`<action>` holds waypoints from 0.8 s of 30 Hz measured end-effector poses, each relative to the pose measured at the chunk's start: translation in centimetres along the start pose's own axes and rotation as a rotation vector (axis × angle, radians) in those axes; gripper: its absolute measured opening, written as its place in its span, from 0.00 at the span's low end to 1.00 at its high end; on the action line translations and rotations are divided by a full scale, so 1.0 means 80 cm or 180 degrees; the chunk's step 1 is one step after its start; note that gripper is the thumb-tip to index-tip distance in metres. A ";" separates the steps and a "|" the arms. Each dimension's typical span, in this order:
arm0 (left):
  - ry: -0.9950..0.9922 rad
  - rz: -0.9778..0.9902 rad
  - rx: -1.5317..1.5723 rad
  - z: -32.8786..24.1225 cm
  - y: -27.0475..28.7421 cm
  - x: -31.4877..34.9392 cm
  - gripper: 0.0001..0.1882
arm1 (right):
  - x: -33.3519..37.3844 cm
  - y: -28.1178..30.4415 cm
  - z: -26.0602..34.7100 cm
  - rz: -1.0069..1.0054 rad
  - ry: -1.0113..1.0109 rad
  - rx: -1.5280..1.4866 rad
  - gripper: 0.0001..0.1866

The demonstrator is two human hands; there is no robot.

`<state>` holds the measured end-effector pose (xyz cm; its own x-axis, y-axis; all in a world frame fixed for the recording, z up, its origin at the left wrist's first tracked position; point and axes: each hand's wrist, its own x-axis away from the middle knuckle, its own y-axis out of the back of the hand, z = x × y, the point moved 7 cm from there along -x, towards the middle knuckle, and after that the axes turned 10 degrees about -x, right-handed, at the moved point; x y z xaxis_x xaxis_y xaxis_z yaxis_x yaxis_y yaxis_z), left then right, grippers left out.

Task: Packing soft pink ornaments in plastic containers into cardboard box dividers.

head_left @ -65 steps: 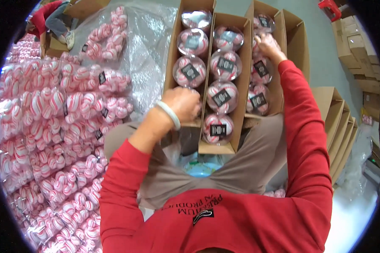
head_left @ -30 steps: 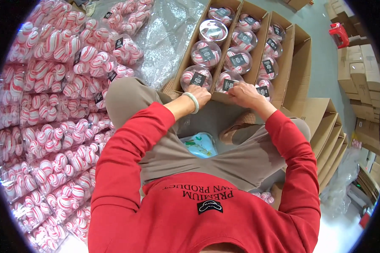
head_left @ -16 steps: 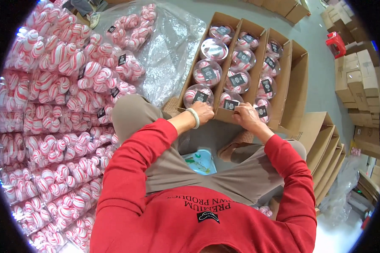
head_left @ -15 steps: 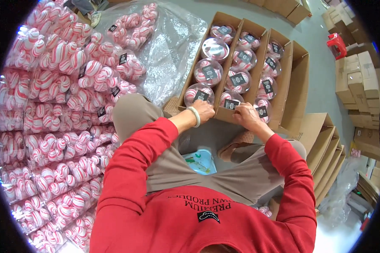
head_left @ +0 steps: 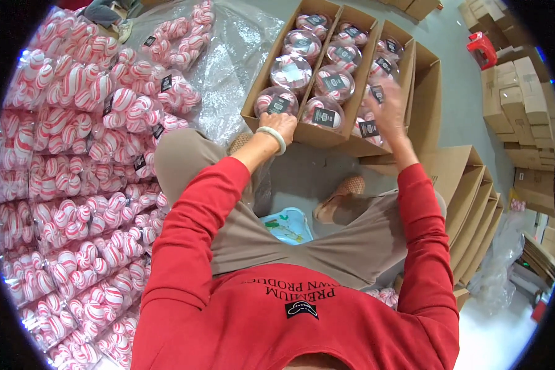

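Left hand [head_left: 282, 125], fingers curled on the cardboard box [head_left: 308, 132] edge; right hand [head_left: 389, 105], fingers spread, over round black-labelled tubs [head_left: 324, 113].

Packing warehouse; stacked cartons [head_left: 524, 105] (flattened ones too), bagged candy-striped balls [head_left: 74, 185].

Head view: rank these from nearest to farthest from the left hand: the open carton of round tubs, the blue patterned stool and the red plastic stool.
1. The open carton: its near edge lies right under the left hand.
2. The blue patterned stool: lower down, between the person's legs.
3. The red plastic stool: far off at the upper right, beside the stacked boxes.
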<state>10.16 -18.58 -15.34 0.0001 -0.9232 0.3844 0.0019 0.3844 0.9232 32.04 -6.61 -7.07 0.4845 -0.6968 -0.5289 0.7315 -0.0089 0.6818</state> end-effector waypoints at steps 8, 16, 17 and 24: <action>0.0029 -0.0408 0.0222 0.014 0.018 -0.006 0.13 | 0.167 -0.028 -0.163 0.0451 -0.4212 -0.2319 0.15; 0.0096 -0.1152 0.0859 0.072 0.041 0.020 0.20 | 0.118 -0.067 -0.180 0.0983 -0.3257 -0.1877 0.13; -0.0128 -0.1707 0.1017 0.053 0.066 0.027 0.20 | 0.137 -0.047 -0.230 0.0590 -0.3411 -0.2080 0.13; 0.0424 -0.3432 0.1576 0.126 0.153 0.236 0.20 | 0.050 -0.056 -0.291 -0.0338 -0.2854 0.0880 0.34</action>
<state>0.12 -31.26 3.23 0.3389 -0.7519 -0.5655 -0.3213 -0.6574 0.6816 41.93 7.33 -24.02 -0.2122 -0.9733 -0.0876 0.5551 -0.1938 0.8089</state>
